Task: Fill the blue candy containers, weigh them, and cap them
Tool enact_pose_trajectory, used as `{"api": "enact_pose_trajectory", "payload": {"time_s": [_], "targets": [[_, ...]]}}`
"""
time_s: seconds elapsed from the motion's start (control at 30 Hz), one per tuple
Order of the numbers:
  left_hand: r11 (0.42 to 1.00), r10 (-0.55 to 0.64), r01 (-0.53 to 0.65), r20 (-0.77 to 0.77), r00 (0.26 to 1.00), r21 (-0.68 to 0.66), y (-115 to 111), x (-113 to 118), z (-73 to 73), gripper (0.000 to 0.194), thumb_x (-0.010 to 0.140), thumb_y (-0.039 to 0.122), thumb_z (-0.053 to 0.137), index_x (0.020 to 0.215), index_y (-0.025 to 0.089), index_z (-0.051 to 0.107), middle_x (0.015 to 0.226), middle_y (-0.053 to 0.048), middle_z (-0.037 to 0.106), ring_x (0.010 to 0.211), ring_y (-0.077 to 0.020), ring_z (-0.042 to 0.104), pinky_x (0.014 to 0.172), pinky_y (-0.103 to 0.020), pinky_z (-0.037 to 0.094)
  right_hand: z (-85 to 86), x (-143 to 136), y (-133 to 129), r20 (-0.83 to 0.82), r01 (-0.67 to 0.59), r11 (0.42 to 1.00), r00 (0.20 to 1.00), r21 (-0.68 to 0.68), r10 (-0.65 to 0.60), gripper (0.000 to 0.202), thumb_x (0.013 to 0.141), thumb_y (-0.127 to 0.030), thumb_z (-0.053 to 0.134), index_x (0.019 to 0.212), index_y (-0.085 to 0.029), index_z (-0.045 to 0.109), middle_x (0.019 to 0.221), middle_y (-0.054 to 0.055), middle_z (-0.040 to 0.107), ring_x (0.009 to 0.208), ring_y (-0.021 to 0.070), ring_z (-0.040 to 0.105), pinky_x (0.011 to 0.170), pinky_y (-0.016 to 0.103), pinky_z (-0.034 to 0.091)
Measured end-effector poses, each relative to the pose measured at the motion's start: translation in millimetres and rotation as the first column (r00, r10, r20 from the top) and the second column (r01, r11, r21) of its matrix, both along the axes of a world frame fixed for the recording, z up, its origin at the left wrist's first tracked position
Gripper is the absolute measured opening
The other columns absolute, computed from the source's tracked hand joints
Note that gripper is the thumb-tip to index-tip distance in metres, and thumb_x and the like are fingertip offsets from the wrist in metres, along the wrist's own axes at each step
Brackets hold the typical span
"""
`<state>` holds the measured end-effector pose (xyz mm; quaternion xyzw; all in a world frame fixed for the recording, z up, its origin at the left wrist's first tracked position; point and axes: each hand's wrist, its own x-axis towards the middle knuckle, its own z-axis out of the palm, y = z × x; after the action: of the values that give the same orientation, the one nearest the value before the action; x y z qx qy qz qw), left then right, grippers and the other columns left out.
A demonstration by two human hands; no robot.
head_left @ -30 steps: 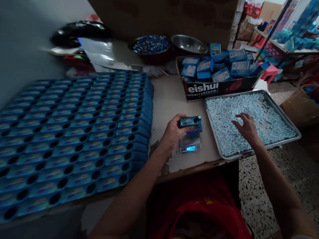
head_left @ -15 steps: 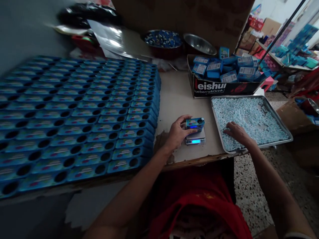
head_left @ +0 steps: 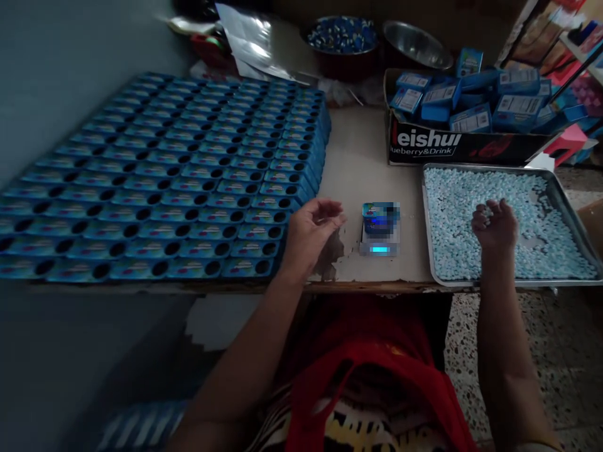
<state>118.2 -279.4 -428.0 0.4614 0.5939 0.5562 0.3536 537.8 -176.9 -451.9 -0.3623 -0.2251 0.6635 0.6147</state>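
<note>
A small blue printed box [head_left: 372, 221] stands on the digital scale [head_left: 369, 247], whose display is lit; part of both is blurred into blocks. My left hand [head_left: 315, 231] hovers to the left of the scale, apart from the box, its fingers loosely bent with nothing between them. Over the metal tray [head_left: 428, 242] at the right, my right hand [head_left: 495, 225] is turned palm up with its fingers curled. A few pale bits show among those fingers, like the light blue pellets [head_left: 455, 213] spread across the tray.
Rows of blue boxes [head_left: 198, 182] with dark round holes cover the table's left side. Behind the tray, a black carton [head_left: 433, 145] holds more blue boxes. A bowl of blue-and-white pieces [head_left: 342, 36] and a metal bowl [head_left: 417, 44] stand at the back.
My left hand has let go of the blue box and drawn left, leaving it on the scale. My right hand has lifted from the pellets and turned palm up. The camera view has shifted.
</note>
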Motion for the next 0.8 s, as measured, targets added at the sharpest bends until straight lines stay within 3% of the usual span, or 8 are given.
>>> {"api": "enact_pose_trajectory", "payload": {"time_s": [0.1,0.17,0.3,0.5,0.63,0.8], "targets": [[0.999,-0.002,0.001,0.031,1.000,0.050,11.7,7.4,2.4,0.035,0.074,0.037,0.086,0.101,0.019,0.074,0.103,-0.006,0.077,0.099,-0.0205,0.072,0.098,-0.037,0.058,-13.1,8.3,3.4,-0.077,0.046,0.985,0.995,-0.166,-0.059,0.027,0.103,-0.034,0.063,0.080,-0.022,0.055,0.058,-0.006,0.049,0.040,0.0055,0.035,0.036,0.016,0.023],[0.998,-0.023,0.021,0.038,0.999,0.059,16.9,12.6,4.1,0.034,0.074,0.035,0.087,0.101,0.019,0.074,0.104,-0.006,0.077,0.100,-0.0204,0.072,0.099,-0.037,0.057,-19.0,11.1,3.4,-0.138,0.077,0.976,0.985,-0.204,-0.107,0.027,0.108,-0.033,0.055,0.083,-0.022,0.054,0.056,-0.008,0.046,0.038,0.0051,0.033,0.035,0.016,0.021],[0.997,-0.058,0.056,0.040,0.998,0.045,19.2,18.9,6.3,0.032,0.075,0.034,0.087,0.101,0.019,0.074,0.103,-0.005,0.077,0.100,-0.0201,0.072,0.099,-0.037,0.057,-21.7,14.0,2.0,-0.177,0.083,0.972,0.976,-0.221,-0.123,0.023,0.108,-0.032,0.053,0.088,-0.022,0.056,0.060,-0.007,0.049,0.041,0.0056,0.036,0.037,0.016,0.024],[0.997,-0.060,0.057,0.052,0.997,0.058,21.5,12.4,2.3,0.029,0.076,0.031,0.087,0.099,0.019,0.074,0.102,-0.005,0.077,0.099,-0.0198,0.072,0.098,-0.036,0.057,-17.1,11.6,4.1,-0.085,0.167,0.973,0.980,-0.161,-0.182,0.010,0.101,-0.028,0.057,0.092,-0.022,0.058,0.073,-0.002,0.058,0.052,0.0080,0.049,0.044,0.017,0.039],[0.996,-0.061,0.056,0.067,0.996,0.075,24.5,7.9,-0.7,0.031,0.075,0.033,0.087,0.100,0.019,0.074,0.104,-0.005,0.077,0.100,-0.0201,0.072,0.098,-0.036,0.057,-9.8,6.6,3.5,-0.125,0.226,0.946,0.958,-0.234,-0.259,0.017,0.103,-0.011,0.044,0.093,-0.019,0.056,0.069,-0.004,0.055,0.044,0.0048,0.042,0.039,0.014,0.031],[0.987,-0.139,0.135,0.036,0.990,0.091,26.2,10.4,3.2,0.034,0.076,0.036,0.087,0.104,0.021,0.075,0.112,-0.007,0.078,0.109,-0.0232,0.072,0.101,-0.039,0.056,-5.9,7.0,1.7,-0.124,0.228,0.950,0.958,-0.215,-0.258,0.019,0.106,-0.011,0.044,0.096,-0.019,0.058,0.065,-0.006,0.056,0.041,0.0037,0.039,0.037,0.015,0.026]]}}
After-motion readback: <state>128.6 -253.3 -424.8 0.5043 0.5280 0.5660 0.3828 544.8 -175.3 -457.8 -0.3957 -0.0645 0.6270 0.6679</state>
